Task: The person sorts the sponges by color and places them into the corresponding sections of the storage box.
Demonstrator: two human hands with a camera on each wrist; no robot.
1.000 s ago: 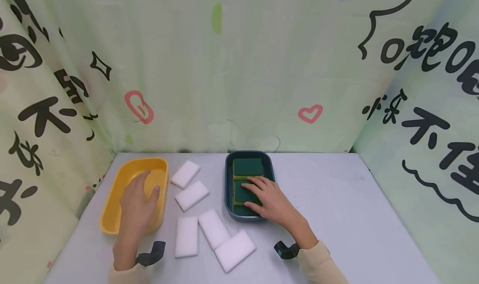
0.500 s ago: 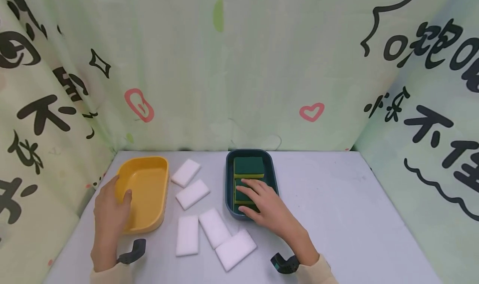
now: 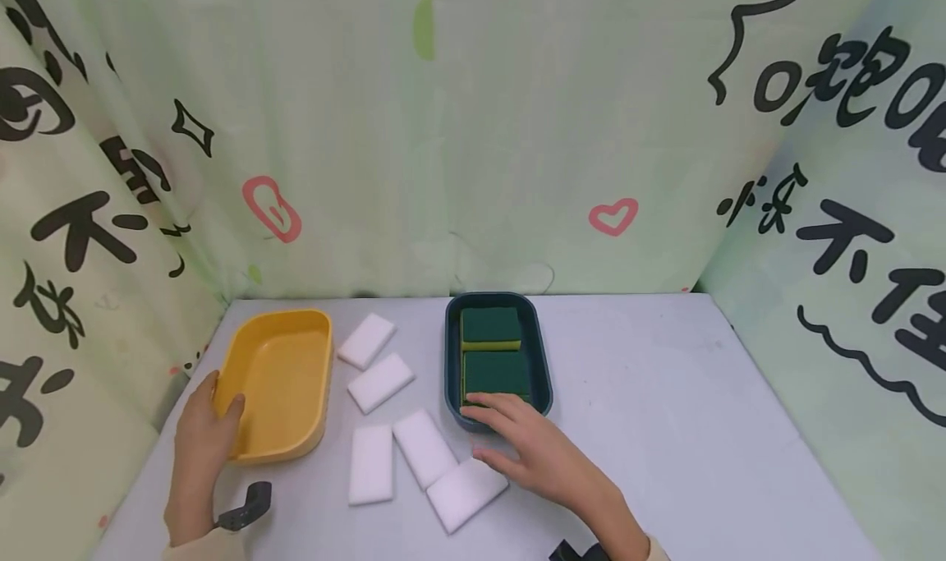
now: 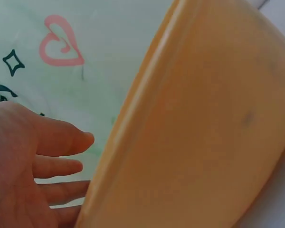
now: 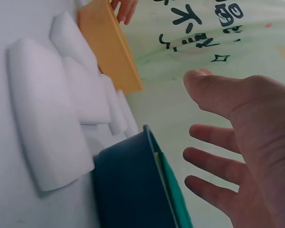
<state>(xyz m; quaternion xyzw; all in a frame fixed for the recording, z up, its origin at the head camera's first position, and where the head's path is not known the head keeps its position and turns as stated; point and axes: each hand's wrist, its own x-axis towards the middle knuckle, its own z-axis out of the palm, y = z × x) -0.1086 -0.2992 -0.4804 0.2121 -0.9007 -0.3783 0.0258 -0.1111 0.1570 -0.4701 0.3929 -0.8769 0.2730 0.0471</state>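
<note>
At the yellow tray (image 3: 277, 380), my left hand (image 3: 201, 434) is by the left rim, its thumb over the near-left corner. In the left wrist view, the fingers (image 4: 59, 167) are loosely extended, and the lower ones pass behind the tray's rim. My right hand (image 3: 535, 454) hovers over the front end of the dark blue tray (image 3: 544, 372), fingers spread and holding nothing. Inside that tray lie green scouring sponges (image 3: 497, 372) with yellow edges, the front part covered by my fingers. The right wrist view has the green pad (image 5: 176, 190) just above the blue rim.
Several white sponge blocks (image 3: 372, 466) lie flat on the pale table (image 3: 665, 429) between the two trays. One white block (image 3: 467, 495) is partly under my right thumb in the head view. A printed curtain (image 3: 502, 134) stands behind and along both sides.
My left hand has moved from above the yellow tray out to its left rim. My right hand has drawn back toward the front from the green sponges, uncovering more of them.
</note>
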